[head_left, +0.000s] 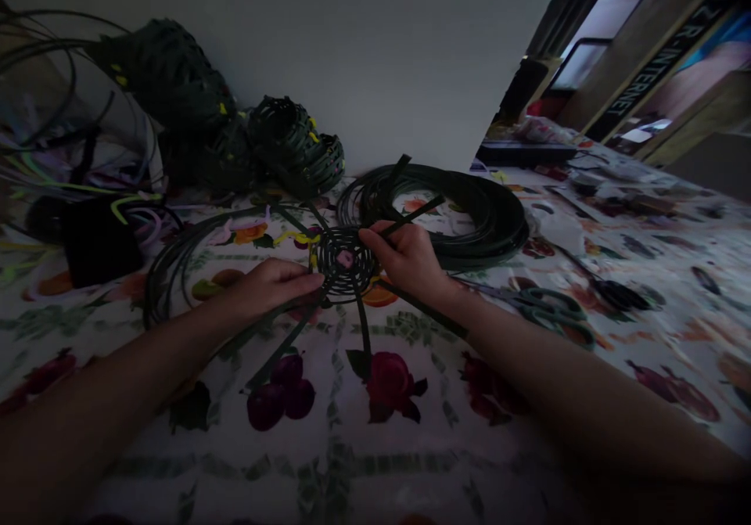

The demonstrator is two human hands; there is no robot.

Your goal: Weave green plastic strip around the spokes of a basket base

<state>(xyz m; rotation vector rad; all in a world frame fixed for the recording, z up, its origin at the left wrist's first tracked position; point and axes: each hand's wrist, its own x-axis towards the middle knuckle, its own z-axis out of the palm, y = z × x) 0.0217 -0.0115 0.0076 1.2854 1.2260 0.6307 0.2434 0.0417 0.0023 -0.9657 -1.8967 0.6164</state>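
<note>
The left hand (278,282) is grasping the near-left rim of a small, dark woven disc (346,281), its thumb lying along the edge, while the right hand (414,259) is pinching the upper-right rim between thumb and curled fingers. The disc is sitting low over the middle of the tabletop (404,447), between the two hands, and is showing a pinkish bit (345,259) at its centre. Flat dark strips (364,321) are radiating from it, several pointing toward the person and one slanting out above the right hand. A yellow strip (287,237) is sticking out at the disc's upper left. Just behind the right hand, a thick coil of dark strip (498,231) is lying flat, and green-handled scissors (555,310) are resting beyond the right forearm, near a black-handled tool (619,294). At the back left, dark woven pieces flecked with yellow are leaning together, a larger one (167,79) standing higher than a smaller one (287,138). A black item (99,243) is lying in front of them, near coloured strips (134,204). A pale panel (364,55) is rising behind everything.
</note>
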